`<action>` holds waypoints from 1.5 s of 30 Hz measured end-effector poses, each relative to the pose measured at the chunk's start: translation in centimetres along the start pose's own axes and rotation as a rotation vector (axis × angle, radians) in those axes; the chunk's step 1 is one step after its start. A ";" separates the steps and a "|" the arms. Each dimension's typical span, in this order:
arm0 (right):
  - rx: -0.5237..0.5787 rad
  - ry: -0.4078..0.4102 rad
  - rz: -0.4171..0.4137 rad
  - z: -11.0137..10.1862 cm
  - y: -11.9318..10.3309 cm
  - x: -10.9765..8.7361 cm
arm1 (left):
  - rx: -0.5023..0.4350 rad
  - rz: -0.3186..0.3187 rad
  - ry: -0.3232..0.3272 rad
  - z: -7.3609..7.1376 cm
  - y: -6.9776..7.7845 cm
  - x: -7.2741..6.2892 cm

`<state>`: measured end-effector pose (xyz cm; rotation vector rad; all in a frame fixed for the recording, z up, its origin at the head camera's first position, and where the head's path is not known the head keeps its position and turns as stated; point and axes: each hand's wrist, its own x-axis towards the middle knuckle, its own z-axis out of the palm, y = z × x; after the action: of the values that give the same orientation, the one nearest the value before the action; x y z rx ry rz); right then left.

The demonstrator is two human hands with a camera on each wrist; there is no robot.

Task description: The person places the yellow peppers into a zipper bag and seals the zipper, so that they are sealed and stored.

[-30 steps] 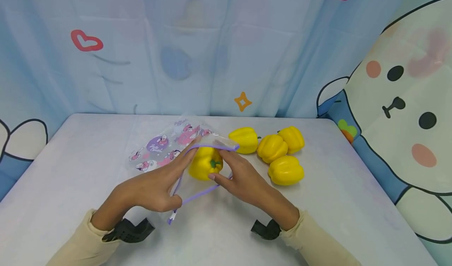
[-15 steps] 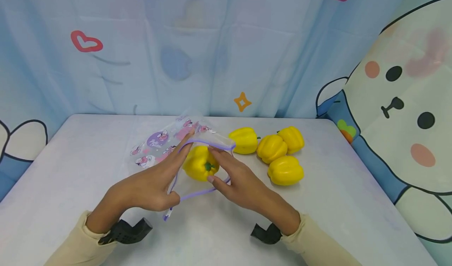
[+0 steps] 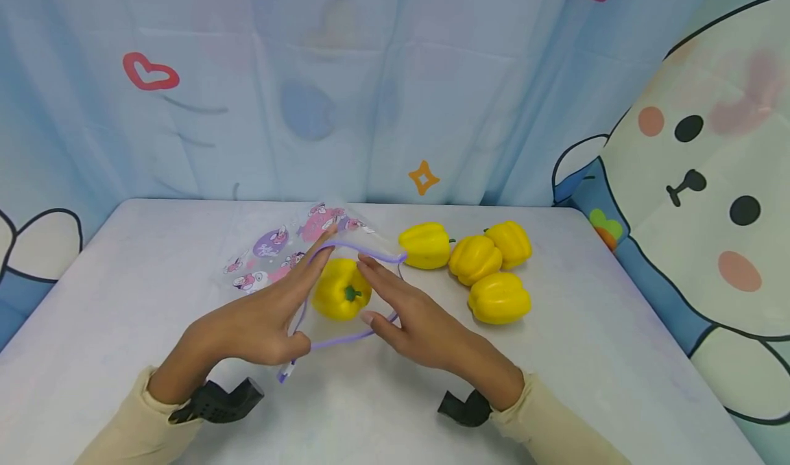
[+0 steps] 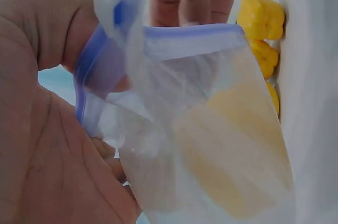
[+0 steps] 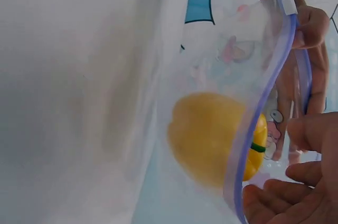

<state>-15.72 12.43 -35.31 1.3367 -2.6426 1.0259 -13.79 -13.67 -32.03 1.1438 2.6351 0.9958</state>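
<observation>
A clear zip bag [image 3: 271,276] with pink and purple prints lies tilted on the table, its purple-edged mouth spread toward me. Inside sits a yellow bell pepper [image 3: 339,293], green stem facing the opening; the right wrist view shows the bell pepper [image 5: 203,134] through the cloudy plastic. My left hand [image 3: 249,331] holds the bag's left rim, with the thumb hooked at the mouth and the fingers stretched along the side. At the right of the mouth, my right hand [image 3: 426,317] has its fingers extended, apart from the pepper, and grips nothing.
Several more yellow bell peppers [image 3: 475,259] are grouped on the white table [image 3: 586,355] right of the bag. A blue patterned curtain [image 3: 370,108] hangs behind the table's far edge. Black wrist mounts [image 3: 465,407] sit under both wrists.
The pepper has shifted left, deeper into the bag, and the right fingers have come away from it. The bag's mouth and left hand have moved slightly left.
</observation>
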 end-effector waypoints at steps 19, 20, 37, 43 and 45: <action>0.233 0.489 -0.405 -2.9 1.6 0.3 | -0.034 -0.003 0.029 -1.0 -0.5 -0.8; 0.248 0.500 -0.397 -3.0 1.8 0.3 | -0.033 -0.002 0.030 -1.1 -0.4 -0.9; 0.137 0.469 -0.002 -3.0 6.5 0.4 | -0.071 0.066 0.048 -1.6 0.0 -1.4; 0.053 0.422 0.177 -3.3 8.4 -0.1 | -0.081 0.065 0.055 -1.6 0.1 -1.4; 0.032 0.428 0.211 -3.4 8.7 -0.2 | -0.071 0.072 0.061 -1.6 0.1 -1.3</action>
<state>-22.79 18.19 -37.48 0.7422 -2.4759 1.2184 -13.31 -15.34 -30.91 1.2189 2.5979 1.1459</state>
